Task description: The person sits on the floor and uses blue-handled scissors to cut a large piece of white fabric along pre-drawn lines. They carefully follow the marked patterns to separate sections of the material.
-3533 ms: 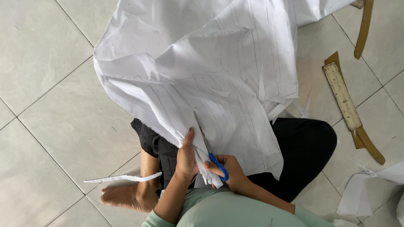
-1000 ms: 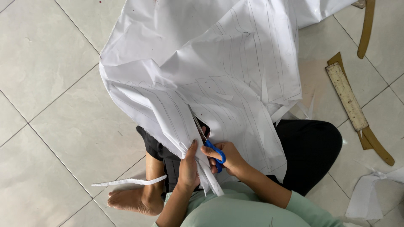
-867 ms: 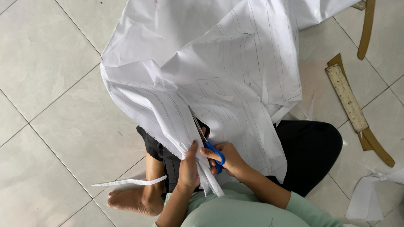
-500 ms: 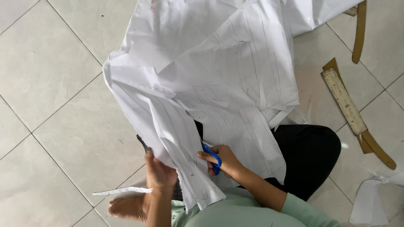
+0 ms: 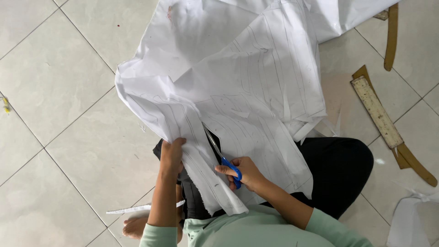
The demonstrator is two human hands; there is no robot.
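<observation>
1. Head view: the person sits on a pale tiled floor (image 5: 68, 151), with a large crumpled white paper sheet marked with pencil lines (image 5: 238, 91) draped over the black-trousered lap
2. The left hand (image 5: 172, 153) is closed, pinching the sheet's left edge
3. The right hand (image 5: 242, 173) grips blue-handled scissors (image 5: 222, 156), blades inside the cut in the paper
4. A worn wooden ruler (image 5: 377, 116) lies well apart to the right
</observation>
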